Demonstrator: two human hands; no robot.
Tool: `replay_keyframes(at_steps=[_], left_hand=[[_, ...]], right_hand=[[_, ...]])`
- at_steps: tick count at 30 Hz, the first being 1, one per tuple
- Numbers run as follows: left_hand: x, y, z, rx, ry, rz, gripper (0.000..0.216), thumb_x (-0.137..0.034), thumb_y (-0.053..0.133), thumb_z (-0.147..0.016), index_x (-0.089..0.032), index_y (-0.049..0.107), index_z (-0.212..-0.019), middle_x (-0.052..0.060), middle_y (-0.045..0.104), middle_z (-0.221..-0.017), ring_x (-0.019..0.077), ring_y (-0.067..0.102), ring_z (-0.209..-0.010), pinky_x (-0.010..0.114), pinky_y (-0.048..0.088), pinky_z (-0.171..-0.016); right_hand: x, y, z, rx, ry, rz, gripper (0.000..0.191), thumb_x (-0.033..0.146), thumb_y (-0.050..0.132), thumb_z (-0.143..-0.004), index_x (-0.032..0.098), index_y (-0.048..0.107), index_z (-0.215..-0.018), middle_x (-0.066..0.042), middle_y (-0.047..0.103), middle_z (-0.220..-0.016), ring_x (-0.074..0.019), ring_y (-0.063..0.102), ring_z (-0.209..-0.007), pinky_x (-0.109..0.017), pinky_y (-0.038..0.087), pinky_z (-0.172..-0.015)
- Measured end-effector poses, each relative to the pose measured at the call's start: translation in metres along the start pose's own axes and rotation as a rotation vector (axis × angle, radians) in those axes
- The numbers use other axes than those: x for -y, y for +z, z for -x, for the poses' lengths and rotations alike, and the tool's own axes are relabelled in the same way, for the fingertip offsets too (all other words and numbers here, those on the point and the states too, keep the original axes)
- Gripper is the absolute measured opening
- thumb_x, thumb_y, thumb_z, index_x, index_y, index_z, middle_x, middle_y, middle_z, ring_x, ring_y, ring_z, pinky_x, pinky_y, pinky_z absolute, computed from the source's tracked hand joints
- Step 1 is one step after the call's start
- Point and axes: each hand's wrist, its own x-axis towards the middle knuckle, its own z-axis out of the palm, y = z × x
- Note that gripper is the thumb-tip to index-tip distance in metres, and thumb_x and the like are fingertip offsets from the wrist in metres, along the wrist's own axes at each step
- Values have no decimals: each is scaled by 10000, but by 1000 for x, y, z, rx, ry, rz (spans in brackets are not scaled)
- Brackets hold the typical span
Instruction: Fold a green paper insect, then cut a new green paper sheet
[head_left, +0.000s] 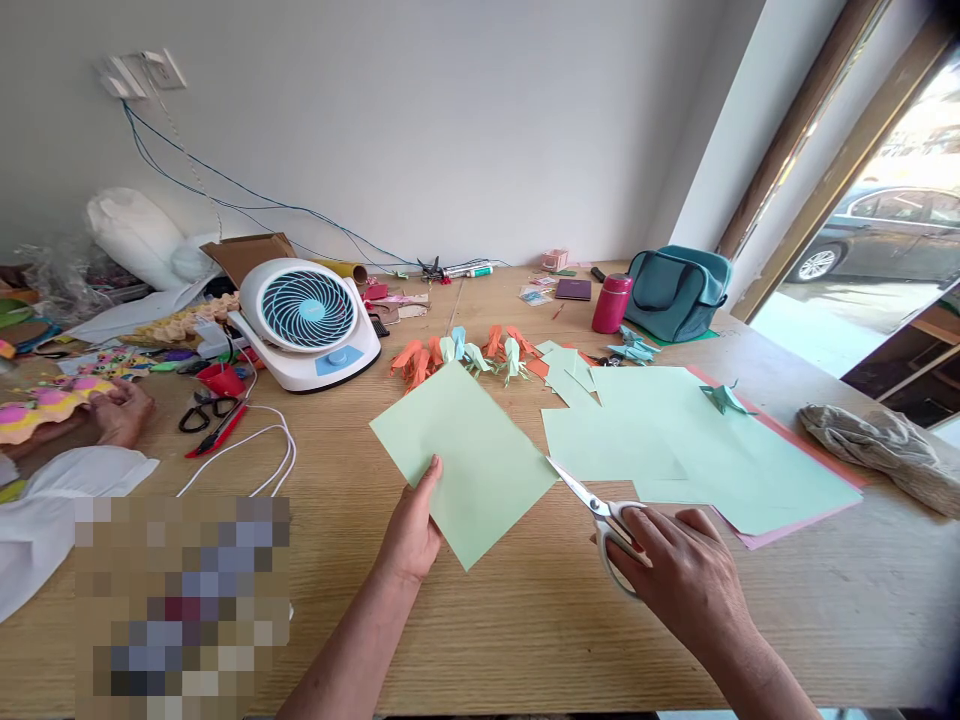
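A light green square of paper [480, 460] is pinched in my left hand [414, 525], thumb on top and the other fingers hidden beneath. My right hand [686, 570] has its fingers through the white handles of a pair of scissors [600, 508]. The scissor blades look nearly closed, and their tip meets the paper's right corner. Larger light green sheets [645, 440] lie flat just beyond the scissors. Behind the held square stands a row of folded paper figures [465, 352] in orange, green and blue. Smaller green cut pieces [570, 375] lie to their right.
A white fan [307, 315] stands back left, with black-handled scissors [206, 412] and a white cable [281, 440] near it. Another person's hand [124, 410] holds a painted egg-carton strip at far left. A pink bottle [611, 303], teal bag [679, 292] and grey cloth [877, 450] are to the right.
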Motion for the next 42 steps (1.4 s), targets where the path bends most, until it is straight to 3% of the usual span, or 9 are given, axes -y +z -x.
replay_keyframes(at_steps=[12,21,33,42], left_hand=[[1,0,-1,-7,20,27,412,-368,701,-836,-262,638,-1230,63,641,-1310,244,608,-1201,335,569,-924],[1,0,-1,-25,-20,31,365,-368,711,-826,-238,656,-1162,63,659,-1282,244,625,-1177,348,576,-915],[2,-1,0,6,7,29,459,-376,717,-820,-250,625,-1252,80,670,-1263,253,634,-1165,348,548,-960],[2,-3,-3,17,9,35,413,-379,705,-831,-268,636,-1223,49,646,-1306,234,633,-1165,307,580,-884]], right_hand=[[0,-1,-2,36,69,-82,151,307,576,-881,210,553,-767,26,620,-632,-140,590,-602,-311,338,-689],[4,5,-7,79,82,-111,114,312,556,-883,217,570,-821,32,601,-645,-126,515,-534,-299,336,-679],[6,10,-12,49,53,-109,138,285,546,-889,206,566,-778,39,592,-609,-108,511,-510,-291,314,-661],[8,10,-13,67,56,-153,176,307,526,-916,209,558,-774,24,608,-602,-118,513,-508,-299,325,-651]])
